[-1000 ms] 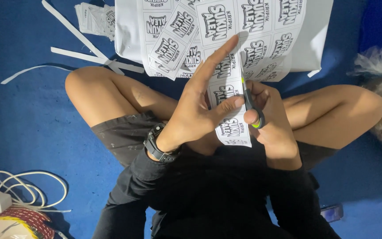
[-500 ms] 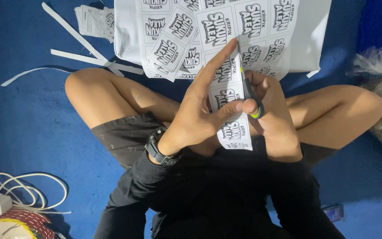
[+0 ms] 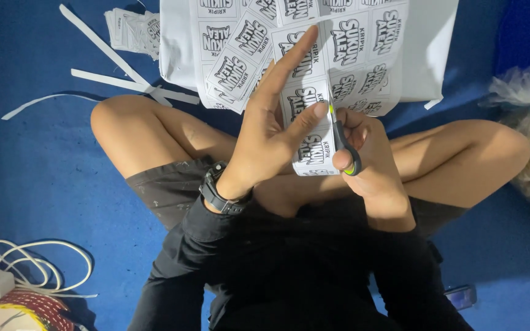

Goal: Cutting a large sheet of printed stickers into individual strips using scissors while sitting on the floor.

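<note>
Sticker strip [image 3: 307,125] is what both hands are busy with, a narrow column of white paper printed with black-and-white logo labels, one under another. It's held up over the person's crossed legs, long axis running away from the body, its far end reaching toward the bigger printed sheet [image 3: 314,43] lying on the blue floor [image 3: 32,171]. Left hand [image 3: 271,135] has it pinched, thumb pressed on the front, fingers stretched out along the back and pointing up-right. Right hand [image 3: 369,159] sits just to the right of the strip, clenched through the loops of a pair of scissors [image 3: 341,144] with a yellow-green handle, blades running along the strip's right edge, so the cut line is parallel to the long axis and the paper lies left of the blades. Can't really tell how far the blades are spread. Off to the left there are thin white offcut strips [image 3: 124,73] and a small stack of cut labels [image 3: 131,30], plus a white cable [image 3: 38,263] near the corner.
</note>
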